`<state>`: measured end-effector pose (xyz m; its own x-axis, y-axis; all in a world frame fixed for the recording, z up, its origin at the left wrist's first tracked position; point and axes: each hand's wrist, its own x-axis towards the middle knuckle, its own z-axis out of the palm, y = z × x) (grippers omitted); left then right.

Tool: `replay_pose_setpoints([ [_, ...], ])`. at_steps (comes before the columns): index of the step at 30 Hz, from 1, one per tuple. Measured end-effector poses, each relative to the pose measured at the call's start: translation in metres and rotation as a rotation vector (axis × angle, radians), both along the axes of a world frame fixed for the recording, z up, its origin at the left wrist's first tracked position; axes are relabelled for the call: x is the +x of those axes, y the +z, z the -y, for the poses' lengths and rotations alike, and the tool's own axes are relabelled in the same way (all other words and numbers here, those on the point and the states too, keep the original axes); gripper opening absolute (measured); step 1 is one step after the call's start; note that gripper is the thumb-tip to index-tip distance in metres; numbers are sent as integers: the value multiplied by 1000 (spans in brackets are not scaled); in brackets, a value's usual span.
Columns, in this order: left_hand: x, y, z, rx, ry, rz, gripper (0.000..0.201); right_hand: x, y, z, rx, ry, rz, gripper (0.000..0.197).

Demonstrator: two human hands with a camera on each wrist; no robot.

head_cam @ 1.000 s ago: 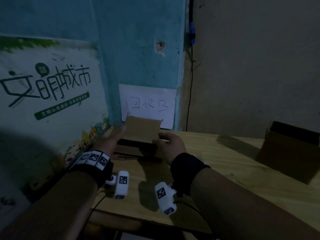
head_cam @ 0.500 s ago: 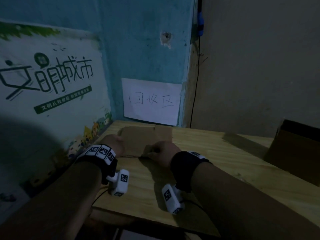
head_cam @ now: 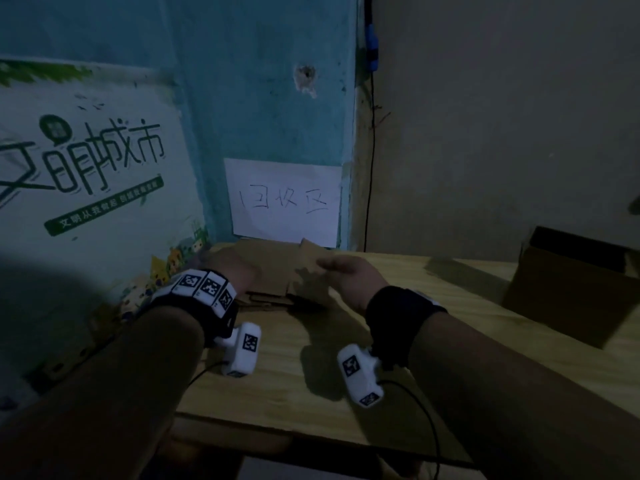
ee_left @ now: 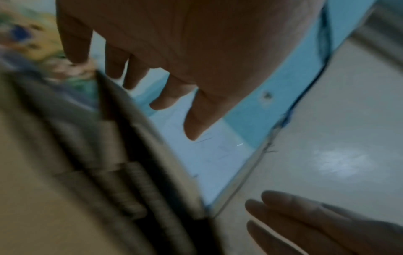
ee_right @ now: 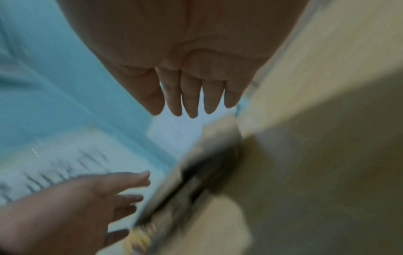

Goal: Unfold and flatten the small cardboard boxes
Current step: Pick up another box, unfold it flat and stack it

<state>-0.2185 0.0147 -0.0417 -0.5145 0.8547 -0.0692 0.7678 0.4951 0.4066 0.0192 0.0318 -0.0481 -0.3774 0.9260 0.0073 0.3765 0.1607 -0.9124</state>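
A flattened brown cardboard box [head_cam: 277, 268] lies at the far left corner of the wooden table [head_cam: 460, 344], against the blue wall. One flap [head_cam: 311, 252] at its far right stands slightly raised. My left hand [head_cam: 235, 268] hovers over the box's left side with its fingers [ee_left: 191, 120] straight and spread, holding nothing. My right hand [head_cam: 349, 271] hovers over the right side, fingers [ee_right: 191, 100] straight and together, also holding nothing. In both wrist views the blurred cardboard [ee_left: 130, 155] [ee_right: 207, 163] sits below the fingers, apart from them.
A second, still-assembled open cardboard box [head_cam: 571, 285] stands on the table at the right. A white paper sign [head_cam: 284, 202] hangs on the wall just behind the flattened box. A poster [head_cam: 86, 174] covers the left wall. Bare table surface lies between the two boxes.
A second ago the box still stood partly open between my hands. Half a second ago both hands pressed it flat. Now both hands have lifted off it with fingers straight.
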Motion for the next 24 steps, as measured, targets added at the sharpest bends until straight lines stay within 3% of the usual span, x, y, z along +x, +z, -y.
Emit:
replay_pose_setpoints([
  [2, 22, 17, 4, 89, -38, 11, 43, 26, 7, 2, 72, -78, -78, 36],
  [6, 89, 39, 6, 264, -232, 168, 75, 82, 19, 5, 120, -231, -213, 31],
  [10, 166, 49, 0, 305, -387, 305, 79, 152, 32, 18, 229, -344, -156, 31],
  [13, 206, 44, 0, 291, -465, 361, 76, 205, 41, 30, 408, -467, 20, 25],
  [16, 235, 33, -1, 256, -486, 421, 77, 257, 47, 32, 610, -614, 341, 29],
  [21, 258, 23, 1, 234, -500, 475, 76, 318, 37, 28, 449, -683, 877, 49],
  [24, 266, 19, 2, 244, -491, 522, 72, 329, 25, 32, 384, -674, 869, 54],
])
